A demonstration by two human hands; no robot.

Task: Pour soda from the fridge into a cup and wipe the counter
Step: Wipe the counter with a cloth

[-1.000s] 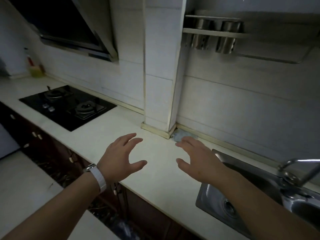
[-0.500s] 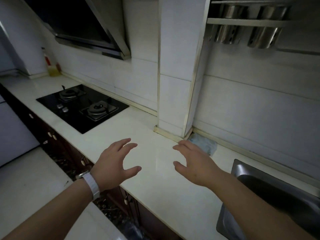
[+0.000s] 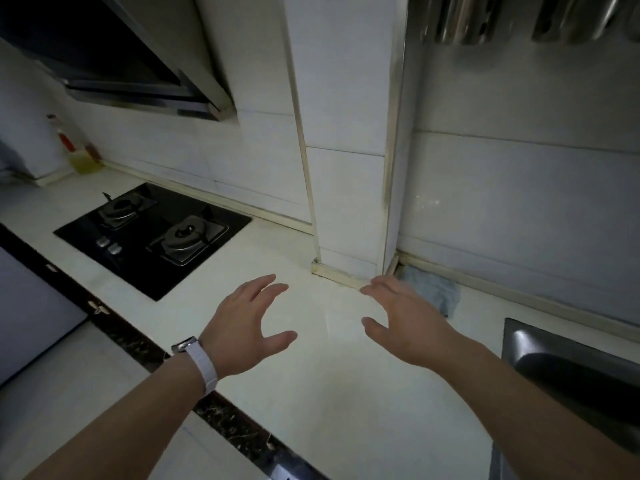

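Both of my hands hover over the pale counter (image 3: 329, 393) with fingers spread and nothing in them. My left hand (image 3: 246, 327), with a white watch on its wrist, is to the left. My right hand (image 3: 405, 320) is to the right, its fingertips near the foot of the tiled pillar. A folded light blue cloth (image 3: 433, 289) lies on the counter against the wall, just behind my right hand and partly hidden by it. No soda, cup or fridge is in view.
A black two-burner gas hob (image 3: 152, 233) is set into the counter at the left, under a range hood (image 3: 114, 60). A steel sink (image 3: 568, 372) is at the right edge. A bottle (image 3: 76, 154) stands in the far left corner. Metal holders (image 3: 512, 19) hang on the wall above.
The view has swung left and closer to the counter, so the sink and tap slid out to the right. Both hands stay open above the counter, side by side.
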